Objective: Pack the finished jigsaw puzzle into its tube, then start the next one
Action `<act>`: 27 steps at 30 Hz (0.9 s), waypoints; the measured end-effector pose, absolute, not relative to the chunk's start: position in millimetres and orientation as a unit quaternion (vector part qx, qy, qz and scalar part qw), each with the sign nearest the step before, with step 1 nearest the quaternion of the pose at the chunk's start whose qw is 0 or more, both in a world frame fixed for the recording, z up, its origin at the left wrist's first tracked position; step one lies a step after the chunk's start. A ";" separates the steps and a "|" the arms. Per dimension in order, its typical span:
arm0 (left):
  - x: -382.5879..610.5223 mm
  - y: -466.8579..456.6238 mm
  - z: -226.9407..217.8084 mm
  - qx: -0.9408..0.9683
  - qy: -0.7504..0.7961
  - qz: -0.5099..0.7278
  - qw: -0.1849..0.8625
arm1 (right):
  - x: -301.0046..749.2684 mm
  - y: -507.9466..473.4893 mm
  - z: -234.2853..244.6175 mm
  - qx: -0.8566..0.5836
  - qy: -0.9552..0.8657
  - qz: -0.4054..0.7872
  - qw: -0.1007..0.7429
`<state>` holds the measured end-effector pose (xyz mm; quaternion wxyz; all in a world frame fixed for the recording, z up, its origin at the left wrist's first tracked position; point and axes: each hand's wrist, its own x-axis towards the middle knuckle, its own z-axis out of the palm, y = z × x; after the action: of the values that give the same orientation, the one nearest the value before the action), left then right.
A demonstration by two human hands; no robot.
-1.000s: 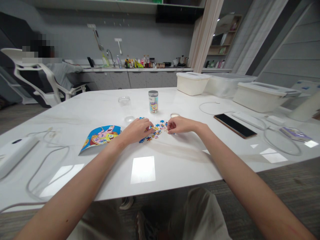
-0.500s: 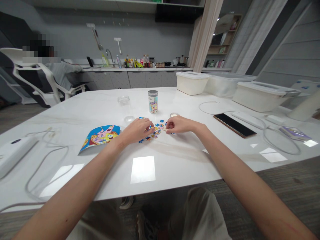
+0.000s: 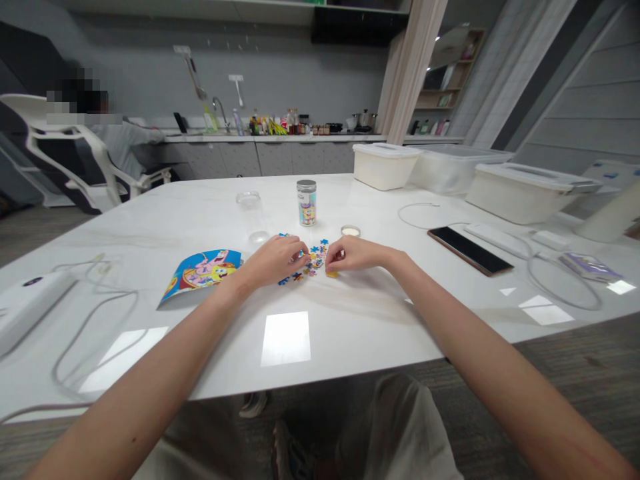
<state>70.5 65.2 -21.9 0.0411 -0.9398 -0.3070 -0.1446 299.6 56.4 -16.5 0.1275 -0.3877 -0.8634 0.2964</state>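
Note:
A small heap of coloured puzzle pieces [image 3: 313, 261] lies on the white table [image 3: 350, 313]. My left hand [image 3: 274, 260] rests curled at the heap's left side, its fingertips pinched on pieces. My right hand [image 3: 353, 253] is curled at the heap's right side, with its fingertips pinching a yellowish piece [image 3: 331, 273]. A cartoon picture sheet [image 3: 203, 272] lies to the left of my left hand. Behind the heap stands a small jar [image 3: 307, 203] with a grey lid and a cartoon label.
A clear cup [image 3: 249, 203], a clear lid [image 3: 259, 237] and a white cap [image 3: 351, 231] sit behind the pieces. A phone [image 3: 469, 250], cables and white lidded bins [image 3: 525, 190] fill the right side. A white device [image 3: 25, 307] with a cable lies left. A person sits far left.
My right hand has slid a little to the left and toward me, and a yellowish piece now shows at its fingertips. My left hand has stayed in place.

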 end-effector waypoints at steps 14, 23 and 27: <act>69.4 68.9 -25.6 -0.945 -0.296 -0.130 0.057 | 309.8 73.6 -33.8 -0.438 -0.872 0.157 0.151; 69.8 68.3 -25.1 -0.944 -0.298 -0.133 0.054 | 302.8 68.4 -24.1 -0.421 -0.869 0.116 0.230; 69.6 68.1 -24.9 -0.943 -0.301 -0.133 0.053 | 299.3 64.1 -21.9 -0.412 -0.868 0.196 0.195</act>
<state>69.6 68.1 -24.9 0.0526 -0.9429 -0.3008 -0.1331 299.3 64.1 -21.9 0.1946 -0.4123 -0.8681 0.1964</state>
